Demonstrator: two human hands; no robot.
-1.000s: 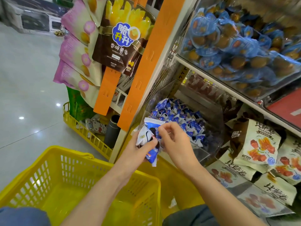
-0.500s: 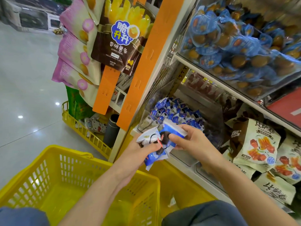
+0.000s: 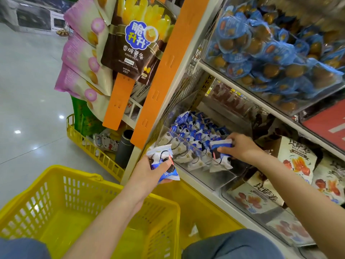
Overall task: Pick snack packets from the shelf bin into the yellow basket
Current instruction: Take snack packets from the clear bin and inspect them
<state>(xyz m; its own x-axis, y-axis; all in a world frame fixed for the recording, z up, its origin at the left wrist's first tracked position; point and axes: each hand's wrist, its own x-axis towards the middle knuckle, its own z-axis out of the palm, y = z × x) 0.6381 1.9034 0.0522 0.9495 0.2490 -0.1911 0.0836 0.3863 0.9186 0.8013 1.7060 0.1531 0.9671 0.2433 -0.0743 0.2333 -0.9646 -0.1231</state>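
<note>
Shop: stocked snack shelves (image 3: 231, 85), shopping basket (image 3: 78, 186).

Forearms (image 3: 112, 217) bare; blue trousers (image 3: 233, 245), perhaps denim, at the knees.

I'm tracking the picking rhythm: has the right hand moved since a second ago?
Yes. The right hand left the left hand and reached rightward into the clear bin, where it grips a packet.
</note>
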